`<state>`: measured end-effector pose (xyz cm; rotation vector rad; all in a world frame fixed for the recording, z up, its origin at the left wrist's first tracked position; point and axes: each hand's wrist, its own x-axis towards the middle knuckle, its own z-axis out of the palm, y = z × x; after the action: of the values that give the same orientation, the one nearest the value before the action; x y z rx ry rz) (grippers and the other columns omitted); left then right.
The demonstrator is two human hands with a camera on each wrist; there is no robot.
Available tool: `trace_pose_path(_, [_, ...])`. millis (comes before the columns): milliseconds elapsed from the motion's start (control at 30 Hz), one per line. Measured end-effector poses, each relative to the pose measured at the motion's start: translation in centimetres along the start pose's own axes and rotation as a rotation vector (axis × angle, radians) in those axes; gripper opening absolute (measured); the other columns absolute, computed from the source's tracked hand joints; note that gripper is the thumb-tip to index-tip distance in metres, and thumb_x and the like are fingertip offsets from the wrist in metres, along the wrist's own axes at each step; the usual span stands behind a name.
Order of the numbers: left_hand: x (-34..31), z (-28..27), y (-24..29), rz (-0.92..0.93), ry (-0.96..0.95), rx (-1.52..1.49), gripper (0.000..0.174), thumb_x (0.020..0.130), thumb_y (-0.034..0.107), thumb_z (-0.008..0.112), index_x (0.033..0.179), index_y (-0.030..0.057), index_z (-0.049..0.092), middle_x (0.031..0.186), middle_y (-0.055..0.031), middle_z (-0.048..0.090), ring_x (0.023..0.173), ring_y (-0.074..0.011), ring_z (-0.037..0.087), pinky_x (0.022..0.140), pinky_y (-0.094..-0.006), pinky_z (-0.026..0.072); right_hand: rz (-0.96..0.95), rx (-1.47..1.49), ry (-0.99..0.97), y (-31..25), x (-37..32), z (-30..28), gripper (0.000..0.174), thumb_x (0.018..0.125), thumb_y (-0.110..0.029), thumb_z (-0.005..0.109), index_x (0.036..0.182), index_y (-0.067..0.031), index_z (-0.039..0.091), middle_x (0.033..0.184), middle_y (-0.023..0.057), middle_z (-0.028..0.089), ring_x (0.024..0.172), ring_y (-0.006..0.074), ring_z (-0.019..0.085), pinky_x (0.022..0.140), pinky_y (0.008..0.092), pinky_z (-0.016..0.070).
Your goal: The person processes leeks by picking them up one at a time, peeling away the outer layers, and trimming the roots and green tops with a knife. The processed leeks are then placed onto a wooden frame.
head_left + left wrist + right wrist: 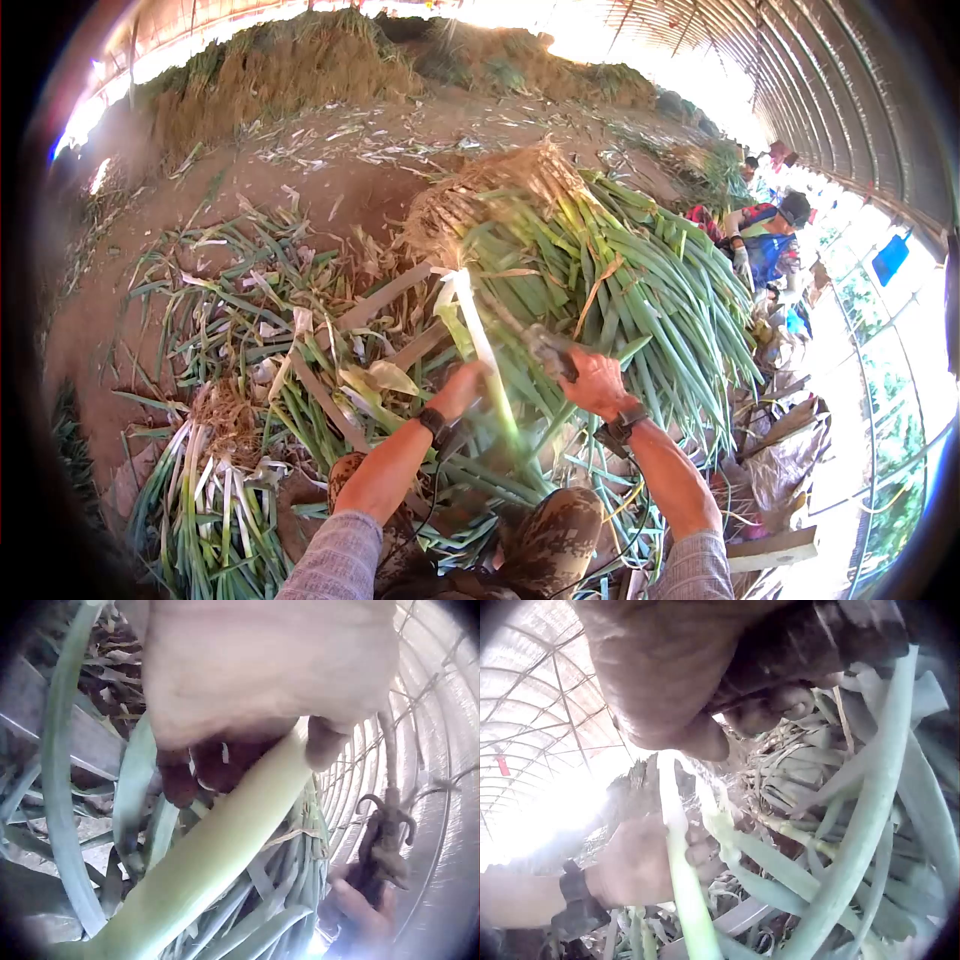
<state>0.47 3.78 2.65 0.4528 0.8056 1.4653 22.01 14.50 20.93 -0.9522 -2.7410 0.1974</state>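
Note:
My left hand [462, 388] grips a long green onion [476, 325] by its stalk. The onion's white, rooted end points away from me, and its green part slants down toward my knees. In the left wrist view the pale stalk [217, 840] passes between the thumb and fingers. My right hand [597, 385] holds a dark air blow gun [545, 348] by its handle. Its long, thin nozzle reaches left toward the onion. Metal hooks [386, 825] on the gun show in the left wrist view. Just beyond both hands lies a big heap of green onions [650, 270].
Several onions with whitened stalks [225, 490] lie at lower left. Peeled leaves and wooden slats [385, 295] cover the ground left of my hands. Piled onions [270, 75] line the back. Another person [770, 235] works at right, beside the curved greenhouse wall [870, 100].

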Motion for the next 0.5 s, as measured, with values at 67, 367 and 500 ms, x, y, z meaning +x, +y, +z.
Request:
trace_pose_path(67, [0.1,0.6,-0.5,0.027,-0.055,0.008,0.022,0.091,0.025,0.051,0.095,0.0044,0.056,0.084,-0.0072,0.06,0.079,-0.0224,0.058,0.072,-0.0373,0.0468,-0.02,-0.106,-0.178,-0.2,0.1,0.0,0.038,0.078,-0.033,0.066,0.104,-0.0054,0.065,0.09,0.0211,0.068,0.088,0.0422,0.063,0.081,0.0515,0.0484])
trace_pose_path(367, [-4.2,5.3,4.3,0.145,-0.021,-0.286,0.069,0.091,0.075,0.033,0.082,0.0097,0.051,0.056,-0.0036,0.039,0.054,-0.0205,0.044,0.053,-0.0355,0.0394,-0.118,-0.029,0.041,-2.3,-2.9,-3.3,0.035,0.078,-0.032,0.066,0.102,-0.0058,0.064,0.085,0.0199,0.068,0.083,0.0412,0.064,0.076,0.0507,0.0499])
trace_pose_path(500, [-6.3,5.4,8.2,0.351,0.021,-0.295,0.066,0.09,0.075,0.037,0.084,0.0125,0.054,0.056,0.0009,0.038,0.051,-0.0168,0.041,0.047,-0.0339,0.0352,-0.05,-0.028,-0.257,-3.1,-4.6,-5.1,0.032,0.08,-0.035,0.062,0.094,-0.0052,0.065,0.085,0.0226,0.066,0.085,0.0444,0.062,0.077,0.0523,0.0478])
